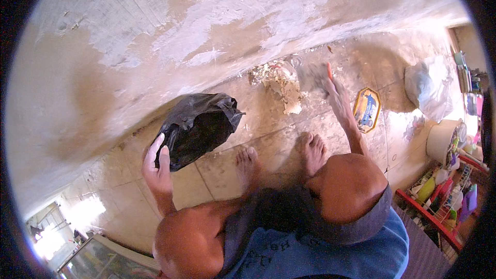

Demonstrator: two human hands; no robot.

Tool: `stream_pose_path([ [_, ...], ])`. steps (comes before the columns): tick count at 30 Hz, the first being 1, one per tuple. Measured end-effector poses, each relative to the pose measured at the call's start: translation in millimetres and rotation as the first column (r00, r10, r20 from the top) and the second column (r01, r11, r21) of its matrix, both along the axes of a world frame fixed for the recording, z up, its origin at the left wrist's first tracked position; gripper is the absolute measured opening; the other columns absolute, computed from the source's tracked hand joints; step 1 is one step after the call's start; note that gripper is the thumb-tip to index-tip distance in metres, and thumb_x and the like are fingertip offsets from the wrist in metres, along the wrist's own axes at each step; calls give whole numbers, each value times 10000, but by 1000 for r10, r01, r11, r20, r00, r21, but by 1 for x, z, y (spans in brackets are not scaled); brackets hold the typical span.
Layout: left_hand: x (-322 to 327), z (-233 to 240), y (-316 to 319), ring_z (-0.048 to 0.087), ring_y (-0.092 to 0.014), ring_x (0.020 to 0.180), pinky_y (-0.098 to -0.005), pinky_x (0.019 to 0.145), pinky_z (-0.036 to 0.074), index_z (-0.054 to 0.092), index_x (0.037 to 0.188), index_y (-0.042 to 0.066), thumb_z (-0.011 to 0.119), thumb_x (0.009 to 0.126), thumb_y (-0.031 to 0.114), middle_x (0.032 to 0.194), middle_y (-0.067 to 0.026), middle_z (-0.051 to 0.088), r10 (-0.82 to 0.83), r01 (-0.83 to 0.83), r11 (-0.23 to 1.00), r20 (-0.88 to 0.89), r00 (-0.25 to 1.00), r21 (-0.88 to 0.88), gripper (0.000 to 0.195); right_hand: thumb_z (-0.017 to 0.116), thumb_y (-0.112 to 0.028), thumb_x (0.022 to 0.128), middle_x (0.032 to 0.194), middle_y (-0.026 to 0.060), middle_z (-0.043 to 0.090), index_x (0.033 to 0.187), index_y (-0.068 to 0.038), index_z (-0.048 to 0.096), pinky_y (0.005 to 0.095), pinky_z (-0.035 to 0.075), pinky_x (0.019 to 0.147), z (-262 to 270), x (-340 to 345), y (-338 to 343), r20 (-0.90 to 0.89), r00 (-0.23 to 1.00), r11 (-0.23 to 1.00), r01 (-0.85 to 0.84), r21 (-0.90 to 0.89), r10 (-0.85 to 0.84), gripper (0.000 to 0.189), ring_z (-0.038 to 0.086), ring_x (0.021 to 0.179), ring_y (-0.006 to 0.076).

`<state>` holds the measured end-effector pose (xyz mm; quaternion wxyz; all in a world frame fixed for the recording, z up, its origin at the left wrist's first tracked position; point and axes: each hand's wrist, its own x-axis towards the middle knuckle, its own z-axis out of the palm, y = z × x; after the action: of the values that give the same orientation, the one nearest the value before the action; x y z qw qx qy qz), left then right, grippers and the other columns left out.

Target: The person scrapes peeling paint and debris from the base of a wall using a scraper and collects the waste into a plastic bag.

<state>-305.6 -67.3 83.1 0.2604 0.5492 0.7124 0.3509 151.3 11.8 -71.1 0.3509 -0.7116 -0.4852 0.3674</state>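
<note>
My left hand (157, 164) grips the rim of a black plastic bag (201, 133) between thumb and fingers. The bag's mouth gapes toward the right, and its inside is too dark to make out. On the tiled floor by the wall's foot lies a heap of peeled paint flakes (285, 87). My right hand (336, 87), at the right side of this heap, holds a tool with an orange handle (329, 70). The tool's grey working end is blurred, so I cannot tell its kind. Just right of my right forearm is a flat, eight-sided printed lid (367, 110), which bears writing.
A wall (217, 27) with peeling paint rises ahead. My bare feet (314, 151) are on the floor tiles. At the right are a stuffed whitish plastic bag (430, 87), a white bucket (443, 141) and a red-edged rack (430, 215) with dishes. A glass-topped case (104, 259) stands lower left.
</note>
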Motion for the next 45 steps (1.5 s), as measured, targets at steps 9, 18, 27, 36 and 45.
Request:
stream_pose_path([
  [9, 11, 6, 19, 557, -203, 1081, -317, 983, 397, 611, 1200, -48, 517, 941, 60, 1150, -127, 617, -23, 20, 999, -72, 997, -41, 296, 632, -169, 865, 781, 86, 647, 891, -40, 501, 284, 489, 514, -36, -7, -126, -437, 805, 865, 178, -469, -402, 186, 637, 635, 174],
  [18, 21, 3, 6, 550, -195, 1091, -304, 989, 389, 590, 1230, -51, 524, 943, 60, 1146, -123, 605, -85, 88, 995, 56, 995, -51, 315, 590, -48, 891, 803, 118, 607, 911, 2, 478, 372, 591, 589, -61, -85, -19, -618, 652, 879, 172, -446, -441, 124, 701, 760, 289],
  [27, 37, 16, 9, 509, -193, 1210, -309, 1049, 350, 549, 1282, -55, 543, 948, 113, 1295, -137, 568, -86, 140, 976, 296, 951, -164, 374, 528, -13, 931, 891, 120, 580, 977, -47, 358, 397, 608, 673, -67, -105, 29, -774, 420, 880, 186, -438, -474, 180, 695, 867, 324],
  [36, 54, 4, 24, 489, -201, 1251, -318, 1084, 320, 522, 1317, -41, 554, 936, 178, 1326, -132, 557, -146, 195, 968, 279, 949, -155, 441, 545, -20, 920, 948, 133, 606, 977, -48, 418, 402, 594, 744, -43, -70, 2, -729, 557, 911, 143, -387, -398, 142, 686, 920, 308],
  [45, 68, -4, 43, 514, -192, 1207, -305, 1050, 353, 512, 1322, -48, 583, 921, 176, 1286, -135, 578, -184, 233, 966, 333, 925, -114, 464, 572, -82, 914, 942, 132, 633, 1031, -19, 498, 352, 578, 709, 71, -27, -16, -619, 747, 946, 40, -322, -242, 153, 692, 871, 269],
])
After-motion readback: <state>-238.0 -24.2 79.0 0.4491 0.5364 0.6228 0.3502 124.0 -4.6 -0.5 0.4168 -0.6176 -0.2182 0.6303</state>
